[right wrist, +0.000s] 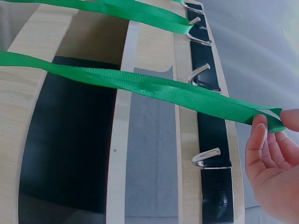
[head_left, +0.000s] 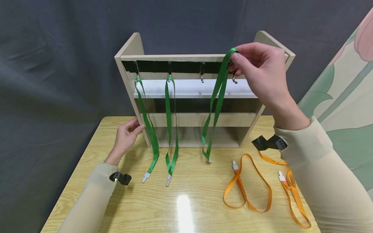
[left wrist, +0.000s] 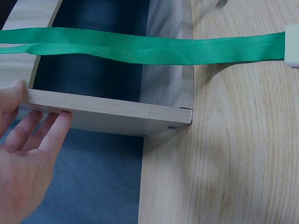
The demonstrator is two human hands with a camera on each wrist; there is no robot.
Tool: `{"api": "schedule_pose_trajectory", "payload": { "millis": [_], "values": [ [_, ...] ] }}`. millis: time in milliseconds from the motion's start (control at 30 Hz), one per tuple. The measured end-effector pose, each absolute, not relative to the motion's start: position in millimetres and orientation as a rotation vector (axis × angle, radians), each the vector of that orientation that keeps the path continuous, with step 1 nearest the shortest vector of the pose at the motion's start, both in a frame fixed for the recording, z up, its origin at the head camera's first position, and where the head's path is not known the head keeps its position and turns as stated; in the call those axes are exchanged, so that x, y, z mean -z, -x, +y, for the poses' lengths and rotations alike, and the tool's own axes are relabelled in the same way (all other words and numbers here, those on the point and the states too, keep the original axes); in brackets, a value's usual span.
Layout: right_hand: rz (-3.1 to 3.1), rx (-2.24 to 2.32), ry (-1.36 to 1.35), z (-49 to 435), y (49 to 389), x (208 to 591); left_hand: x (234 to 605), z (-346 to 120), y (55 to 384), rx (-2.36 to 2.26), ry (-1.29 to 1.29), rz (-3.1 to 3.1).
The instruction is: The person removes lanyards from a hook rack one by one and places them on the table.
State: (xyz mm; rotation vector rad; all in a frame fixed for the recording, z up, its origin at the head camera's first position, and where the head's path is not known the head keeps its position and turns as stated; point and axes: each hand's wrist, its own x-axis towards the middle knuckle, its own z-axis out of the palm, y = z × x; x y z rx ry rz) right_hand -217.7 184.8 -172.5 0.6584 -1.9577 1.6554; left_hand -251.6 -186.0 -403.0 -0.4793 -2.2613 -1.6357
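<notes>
My right hand (head_left: 263,69) pinches the top loop of a green lanyard (head_left: 217,97) between thumb and fingers, in front of the rack's right part. The lanyard hangs with its white clip (head_left: 210,160) low. In the right wrist view, bare metal hooks (right wrist: 206,156) stand beside this strap, apart from it. A second green lanyard (head_left: 150,129) hangs on the leftmost hook and a third green lanyard (head_left: 168,113) on the hook beside it. Low on the left, my left hand (head_left: 126,137) holds the edge of the wooden rack's side panel (left wrist: 107,105), thumb and fingers on opposite faces.
Orange lanyards lie on the wooden table (head_left: 201,200) at the right; one orange lanyard (head_left: 269,194) forms loops, another orange lanyard (head_left: 295,194) lies partly behind my right sleeve. The rack (head_left: 201,119) stands at the table's back, before a dark cloth (head_left: 198,26).
</notes>
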Motion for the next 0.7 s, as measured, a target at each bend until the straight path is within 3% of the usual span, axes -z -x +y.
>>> {"api": "schedule_pose_trajectory", "payload": {
  "millis": [700],
  "values": [
    [-1.978, -1.710, -0.735, 196, 200, 179, 389, -180, 241, 1.624, 0.472, -2.269]
  ]
}}
